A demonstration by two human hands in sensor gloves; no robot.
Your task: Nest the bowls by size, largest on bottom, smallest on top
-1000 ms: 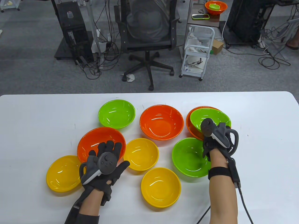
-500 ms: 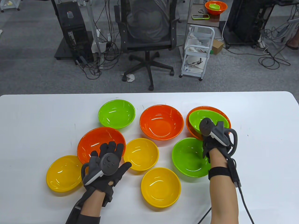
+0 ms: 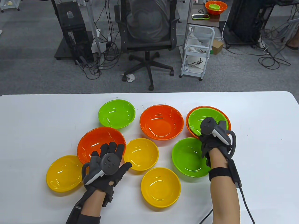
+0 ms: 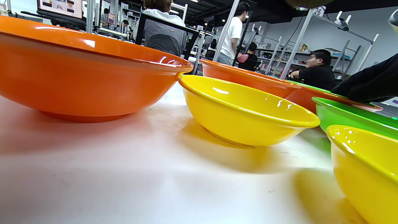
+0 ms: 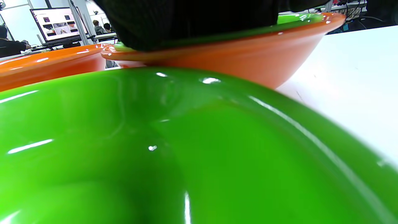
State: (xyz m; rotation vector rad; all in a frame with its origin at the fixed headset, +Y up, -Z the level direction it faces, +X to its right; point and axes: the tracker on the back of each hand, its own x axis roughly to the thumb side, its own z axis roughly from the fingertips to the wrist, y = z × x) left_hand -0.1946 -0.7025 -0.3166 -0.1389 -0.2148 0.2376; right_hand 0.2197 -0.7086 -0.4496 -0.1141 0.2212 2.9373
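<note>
Only "26" on rack tag (image 4: 319,11).

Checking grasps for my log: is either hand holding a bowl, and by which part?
The right hand is on the near rim of the nested green bowl; whether it grips is hidden. The left hand holds nothing.

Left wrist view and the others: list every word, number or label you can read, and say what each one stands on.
"26": on a small white tag at the top of a shelving post, left wrist view.
Monitor in the left wrist view: pictures and text, too small to read.
Monitor in the right wrist view: too blurred to read.
Bowls, trackers and table: no readable text.
</note>
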